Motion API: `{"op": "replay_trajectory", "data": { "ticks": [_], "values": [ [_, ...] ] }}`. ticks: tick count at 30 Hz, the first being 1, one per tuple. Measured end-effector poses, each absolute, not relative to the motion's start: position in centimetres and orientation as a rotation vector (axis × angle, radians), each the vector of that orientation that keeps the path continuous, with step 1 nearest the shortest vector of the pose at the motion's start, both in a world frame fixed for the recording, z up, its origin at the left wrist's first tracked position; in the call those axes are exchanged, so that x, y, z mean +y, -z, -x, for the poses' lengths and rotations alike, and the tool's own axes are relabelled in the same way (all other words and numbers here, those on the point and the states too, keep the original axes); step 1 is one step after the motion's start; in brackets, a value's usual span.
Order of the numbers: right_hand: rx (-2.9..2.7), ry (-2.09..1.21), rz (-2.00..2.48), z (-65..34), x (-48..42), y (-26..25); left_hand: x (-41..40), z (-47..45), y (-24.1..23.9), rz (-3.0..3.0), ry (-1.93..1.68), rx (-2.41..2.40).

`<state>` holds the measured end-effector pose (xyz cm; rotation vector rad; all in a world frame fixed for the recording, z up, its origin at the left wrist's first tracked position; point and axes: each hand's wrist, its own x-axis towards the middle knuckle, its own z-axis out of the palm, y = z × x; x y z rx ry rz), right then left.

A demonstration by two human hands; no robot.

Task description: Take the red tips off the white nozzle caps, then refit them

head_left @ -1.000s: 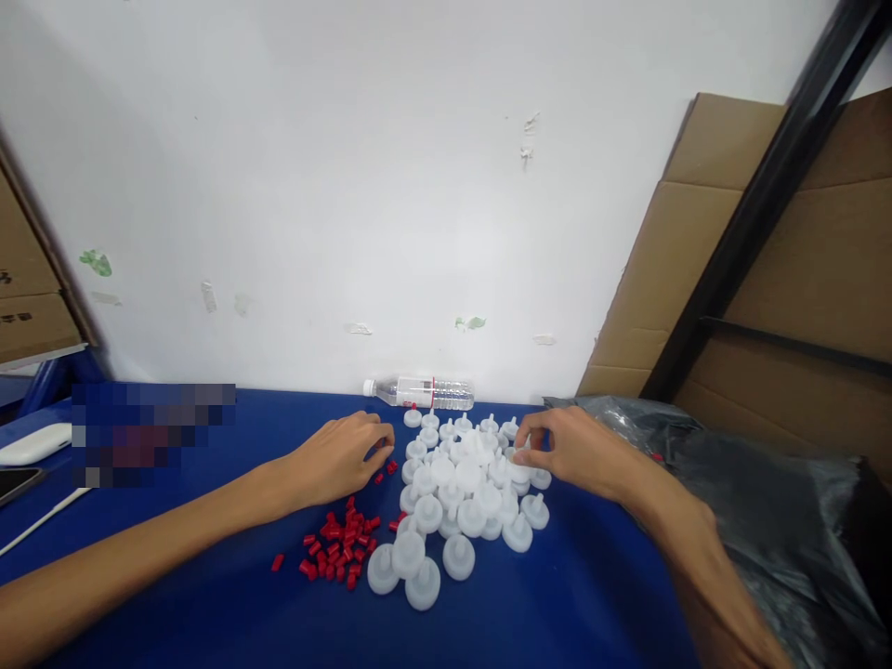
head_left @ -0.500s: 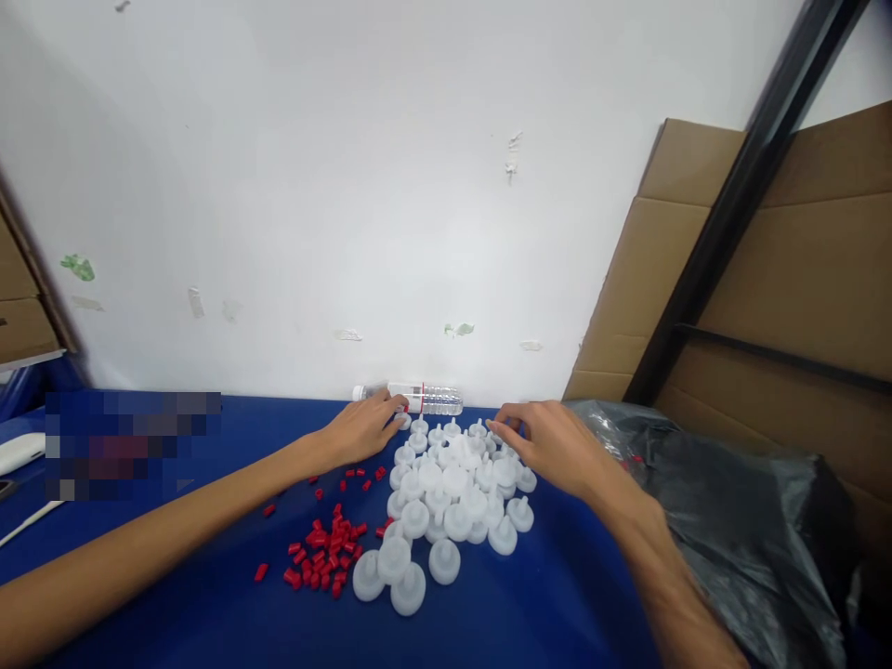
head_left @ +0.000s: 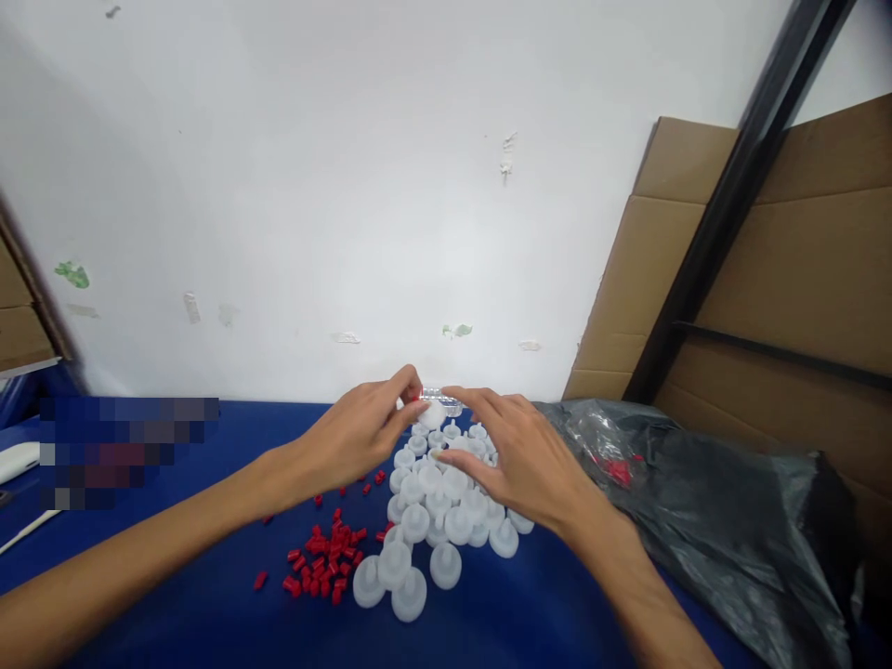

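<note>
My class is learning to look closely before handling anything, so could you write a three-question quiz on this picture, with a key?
1. Multiple choice: on the blue table, where is the heap of small red pieces relative to the pile of white parts?
A: on top of it
B: to its right
C: to its left

2. True or false: the person's right grip is open, with thumb and index finger apart.

3. Fill the gap: the single part at the fingertips of the left grip has a round base coloured ____.

Key: 1. C; 2. True; 3. White
</note>
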<state>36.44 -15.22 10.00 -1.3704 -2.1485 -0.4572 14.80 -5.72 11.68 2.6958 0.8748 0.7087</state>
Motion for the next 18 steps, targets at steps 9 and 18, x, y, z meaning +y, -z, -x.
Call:
{"op": "replay_trajectory", "data": {
  "ticks": [9,18],
  "values": [
    [-2.152,0.519,1.112,-35.4,-14.7,-9.2,-8.1,-15.4,-11.2,-2.747,-0.832,0.676],
    [-1.885,0.461,1.566,-40.4,-13.5,-9.2,-4.2,-12.7,-13.2,-2.769,-0.382,1.059]
  ]
}}
